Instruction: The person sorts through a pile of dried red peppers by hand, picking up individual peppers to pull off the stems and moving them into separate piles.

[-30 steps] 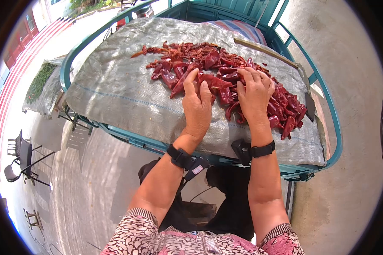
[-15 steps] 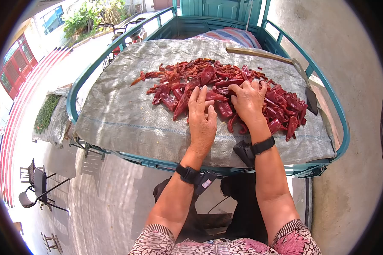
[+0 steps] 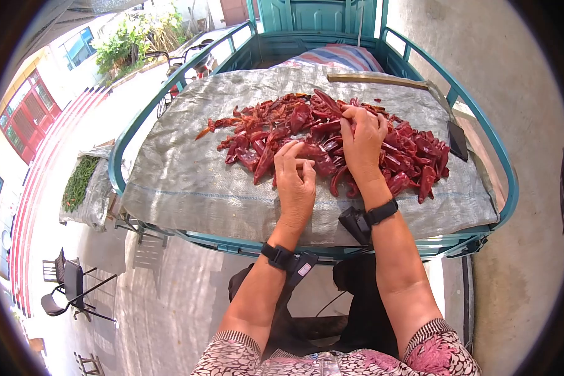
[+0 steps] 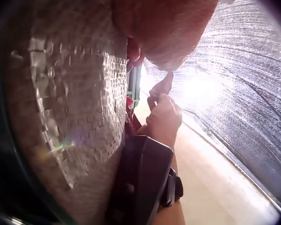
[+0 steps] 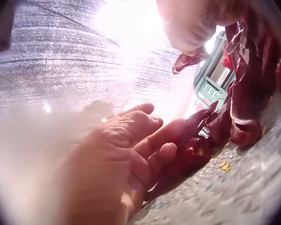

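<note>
The teal cart (image 3: 332, 36), the largest item, carries a grey woven sheet (image 3: 182, 156) with the red pepper heap (image 3: 302, 118) spread over its middle; the peppers have not visibly moved off it as a body. Of the two hands, the right hand (image 3: 365, 143) has shifted from a position low on the heap half a second ago and now pinches one pepper between bent fingers and thumb. The left hand (image 3: 294, 185) lies at the heap's near edge, fingers loosely bent with the thumb apart; whether it grips a pepper cannot be told. Smallest is the long pepper (image 3: 328, 102) itself, now projecting past the right fingertips above the heap's far side. In the inspector's judgement, one piece has been singled out for handling, while most remain in the heap.
</note>
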Tool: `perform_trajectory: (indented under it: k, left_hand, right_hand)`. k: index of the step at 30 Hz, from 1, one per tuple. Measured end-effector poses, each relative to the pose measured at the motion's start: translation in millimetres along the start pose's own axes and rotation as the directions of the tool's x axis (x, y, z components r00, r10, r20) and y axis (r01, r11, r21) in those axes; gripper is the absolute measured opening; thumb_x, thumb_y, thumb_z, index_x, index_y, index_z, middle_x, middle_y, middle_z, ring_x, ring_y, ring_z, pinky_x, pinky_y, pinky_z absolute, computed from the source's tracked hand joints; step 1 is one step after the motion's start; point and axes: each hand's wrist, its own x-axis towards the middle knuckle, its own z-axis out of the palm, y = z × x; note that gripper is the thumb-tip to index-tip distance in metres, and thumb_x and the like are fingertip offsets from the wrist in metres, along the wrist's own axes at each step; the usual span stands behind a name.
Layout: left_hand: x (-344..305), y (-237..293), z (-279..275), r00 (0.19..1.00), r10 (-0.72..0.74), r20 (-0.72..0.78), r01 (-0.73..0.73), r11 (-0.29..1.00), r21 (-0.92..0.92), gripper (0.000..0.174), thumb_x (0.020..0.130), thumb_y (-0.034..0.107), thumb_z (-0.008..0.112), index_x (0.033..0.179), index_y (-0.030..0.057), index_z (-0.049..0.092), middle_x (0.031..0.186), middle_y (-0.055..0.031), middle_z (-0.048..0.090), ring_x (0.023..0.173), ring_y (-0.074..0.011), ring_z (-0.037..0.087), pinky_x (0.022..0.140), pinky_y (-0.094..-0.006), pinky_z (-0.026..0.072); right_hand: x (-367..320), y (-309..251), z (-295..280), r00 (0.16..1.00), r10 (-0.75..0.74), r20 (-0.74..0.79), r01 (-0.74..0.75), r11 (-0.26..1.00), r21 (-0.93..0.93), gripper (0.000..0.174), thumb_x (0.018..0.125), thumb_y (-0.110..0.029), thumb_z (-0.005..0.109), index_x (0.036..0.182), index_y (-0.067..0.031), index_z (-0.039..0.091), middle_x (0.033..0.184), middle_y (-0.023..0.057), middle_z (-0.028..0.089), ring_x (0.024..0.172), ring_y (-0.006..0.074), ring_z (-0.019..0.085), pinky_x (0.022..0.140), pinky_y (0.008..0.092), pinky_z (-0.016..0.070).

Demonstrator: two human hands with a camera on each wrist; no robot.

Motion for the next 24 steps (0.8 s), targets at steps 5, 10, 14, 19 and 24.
perform_trajectory:
  k: [5,10,14,19,24]
  left_hand:
    - [3,11,2,0.991,0.119,-0.065,-0.112,0.989,0.092,0.069,0.090,-0.009,0.057,0.153,0.0055,0.035,0.157,-0.0217,0.028,0.119,-0.0269,0.059,0.087,-0.0303,0.0551]
    - [2,5,2,0.972,0.234,-0.003,-0.220,0.921,0.321,0.055,0.092,-0.004,0.057,0.144,0.0069,0.044,0.155,-0.0230,0.032,0.135,-0.0417,0.046,0.104,-0.0436,0.0475]
    - [1,-7,8,0.960,0.278,-0.026,-0.253,0.906,0.340,0.040,0.091,-0.005,0.057,0.130,0.0038,0.051,0.144,-0.0214,0.043,0.131,-0.0410,0.047,0.108,-0.0438,0.0434]
    - [-4,8,7,0.936,0.350,-0.020,-0.296,0.820,0.489,0.051,0.091,-0.009,0.056,0.138,0.0047,0.046,0.147,-0.0228,0.038,0.132,-0.0432,0.046,0.107,-0.0472,0.0437]
    - [-1,2,11,0.932,0.360,-0.037,-0.287,0.797,0.531,0.051,0.093,-0.003,0.057,0.142,0.0077,0.047,0.146,-0.0182,0.042,0.130,-0.0398,0.048,0.103,-0.0471,0.0439]
  right_hand:
    - [-5,-25,-14,0.990,-0.099,0.101,0.052,0.919,0.391,0.009,0.092,-0.010,0.065,0.101,-0.0086,0.064,0.097,0.0116,0.067,0.087,0.0348,0.066,0.074,0.0412,0.0533]
    - [-26,-42,-33,0.888,-0.273,0.369,0.105,0.904,0.416,0.013,0.091,-0.011,0.064,0.104,-0.0094,0.065,0.101,0.0100,0.067,0.094,0.0334,0.066,0.079,0.0412,0.0545]
    - [-32,-53,-50,0.949,-0.209,0.238,0.098,0.908,0.408,0.017,0.090,-0.014,0.066,0.106,-0.0097,0.066,0.104,0.0107,0.066,0.098,0.0339,0.065,0.082,0.0426,0.0541]
    - [-18,-8,-81,0.983,-0.057,0.172,0.020,0.977,0.213,0.021,0.086,-0.017,0.071,0.105,-0.0084,0.068,0.105,0.0108,0.068,0.101,0.0332,0.065,0.086,0.0436,0.0530]
    - [-15,26,-124,0.927,0.062,0.370,-0.066,0.998,-0.002,0.028,0.080,-0.024,0.076,0.103,-0.0108,0.068,0.092,0.0056,0.071,0.096,0.0290,0.064,0.085,0.0444,0.0473]
